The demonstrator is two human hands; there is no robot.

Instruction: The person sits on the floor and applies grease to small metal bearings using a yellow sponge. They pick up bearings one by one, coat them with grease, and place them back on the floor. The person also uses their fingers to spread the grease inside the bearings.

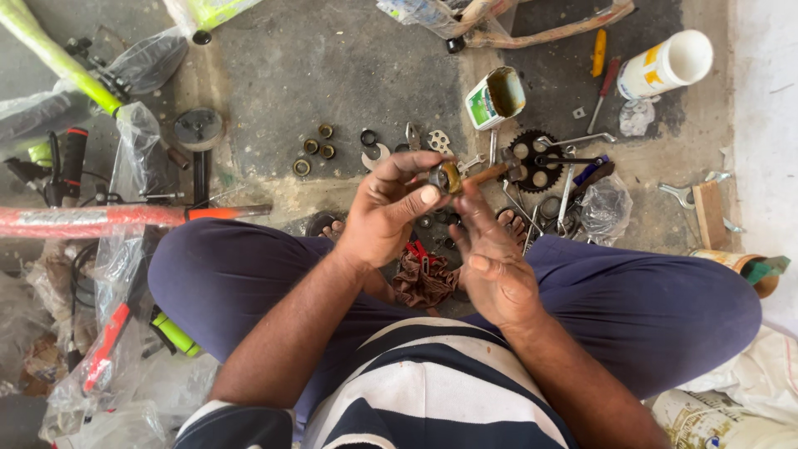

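Above gritty floor [332, 66], bearing cup [449, 177] in left hand [386, 212]

Bicycle workshop: chainring [532, 162], spanners [686, 193], floor-strewn.

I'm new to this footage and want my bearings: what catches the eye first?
At centre, the left hand pinches a small brass-coloured ring part while the right hand steadies it. Beyond them a black chainring and an open grease tin lie on the floor; an orange tube crosses at left.
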